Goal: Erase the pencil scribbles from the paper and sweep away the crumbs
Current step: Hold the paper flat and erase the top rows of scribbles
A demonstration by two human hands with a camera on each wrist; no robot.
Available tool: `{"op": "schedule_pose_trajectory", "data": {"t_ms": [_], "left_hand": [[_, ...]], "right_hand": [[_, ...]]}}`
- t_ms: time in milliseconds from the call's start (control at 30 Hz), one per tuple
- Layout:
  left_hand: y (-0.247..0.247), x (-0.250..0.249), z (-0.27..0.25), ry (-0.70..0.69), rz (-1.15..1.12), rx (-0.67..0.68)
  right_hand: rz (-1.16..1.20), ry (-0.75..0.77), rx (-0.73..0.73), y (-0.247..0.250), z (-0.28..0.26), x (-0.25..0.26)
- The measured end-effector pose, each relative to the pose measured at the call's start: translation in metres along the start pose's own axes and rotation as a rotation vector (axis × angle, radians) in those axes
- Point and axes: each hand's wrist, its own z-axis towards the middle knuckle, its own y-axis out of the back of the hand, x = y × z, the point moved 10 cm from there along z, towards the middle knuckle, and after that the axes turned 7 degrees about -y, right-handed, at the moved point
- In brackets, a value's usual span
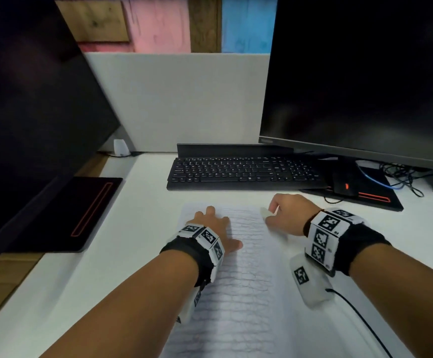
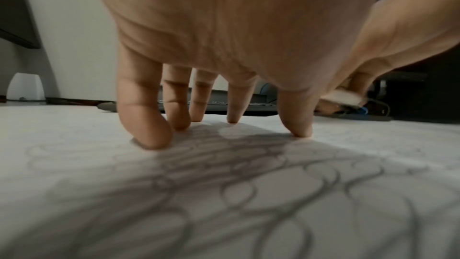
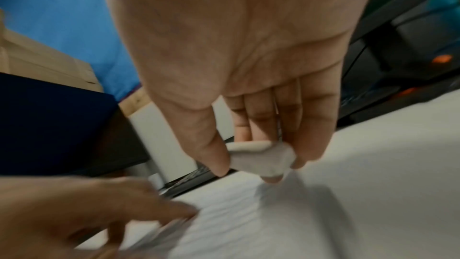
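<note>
A white sheet of paper (image 1: 246, 275) covered in looping pencil scribbles (image 2: 273, 190) lies on the white desk in front of me. My left hand (image 1: 214, 228) presses down on the paper's upper left part with spread, straight fingers (image 2: 147, 125). My right hand (image 1: 285, 215) hovers at the paper's upper right corner and pinches a white eraser (image 3: 263, 157) between thumb and fingers. The eraser (image 1: 266, 212) sits just above the sheet, and the wrist view is blurred. No crumbs show on the paper.
A black keyboard (image 1: 244, 173) lies just beyond the paper. A dark monitor (image 1: 360, 73) stands at the right on a black base with cables (image 1: 401, 177). Another dark monitor (image 1: 29, 120) and its base (image 1: 81, 215) fill the left. A grey partition (image 1: 179, 102) closes the back.
</note>
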Motion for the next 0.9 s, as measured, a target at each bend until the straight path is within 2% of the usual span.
{"op": "schedule_pose_trajectory", "data": {"t_ms": [67, 133, 267, 367, 433, 500, 600, 733, 900], "left_hand": [[0.0, -0.007, -0.003, 0.004, -0.038, 0.009], [0.001, -0.011, -0.007, 0.002, -0.042, 0.005], [0.01, 0.002, -0.016, -0.031, 0.02, -0.051], [0.01, 0.038, -0.027, -0.009, 0.05, -0.027], [0.004, 0.066, -0.033, 0.036, 0.089, -0.015], [-0.006, 0.077, -0.038, 0.034, 0.025, -0.012], [-0.014, 0.074, -0.039, -0.027, -0.029, -0.035], [-0.017, 0.076, -0.035, -0.033, -0.093, -0.037], [-0.013, 0.078, -0.031, -0.009, -0.188, -0.019]], "right_hand": [[0.045, 0.142, 0.041, -0.014, -0.011, 0.027], [-0.012, 0.241, 0.091, -0.03, -0.021, 0.042], [-0.226, 0.33, 0.192, -0.054, -0.039, 0.041], [-0.258, 0.377, 0.225, -0.057, -0.052, 0.03], [-0.254, 0.398, 0.218, -0.057, -0.062, 0.023], [-0.252, 0.404, 0.201, -0.057, -0.07, 0.018], [-0.268, 0.407, 0.218, -0.057, -0.075, 0.018], [-0.301, 0.373, 0.27, -0.047, -0.064, 0.029], [-0.071, 0.334, 0.212, -0.027, -0.031, 0.069]]}}
